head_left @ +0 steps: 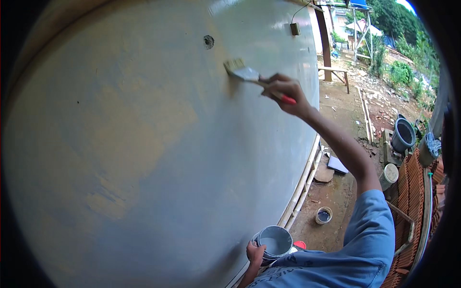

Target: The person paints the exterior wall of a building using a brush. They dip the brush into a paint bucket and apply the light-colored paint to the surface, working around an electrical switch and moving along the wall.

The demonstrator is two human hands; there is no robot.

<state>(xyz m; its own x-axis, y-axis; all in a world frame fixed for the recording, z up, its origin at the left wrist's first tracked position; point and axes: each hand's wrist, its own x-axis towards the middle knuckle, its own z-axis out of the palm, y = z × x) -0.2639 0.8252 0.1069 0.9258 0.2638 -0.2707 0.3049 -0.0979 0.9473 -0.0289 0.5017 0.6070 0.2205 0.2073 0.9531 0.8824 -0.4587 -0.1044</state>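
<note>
My right hand [286, 94] is closed round the handle of a wide paintbrush [246, 73], whose end is red. The brush's pale bristles touch or nearly touch the wall [158, 158], just below a small round hole [208, 42]. Patches of yellowish tan show through the wall's grey-white coat. Down by my body, my left hand [256, 252] grips the rim of a grey bucket [275, 241] with pale liquid inside, its thumb over the edge.
Bamboo poles [301, 185] run along the wall's foot. On the ground stand a small pot of dark liquid [324, 215], a lidded white bucket [389, 174] and a black bucket [404, 134]. Stacked roof tiles [409, 192] line the right. Farther off is a wooden bench [338, 72].
</note>
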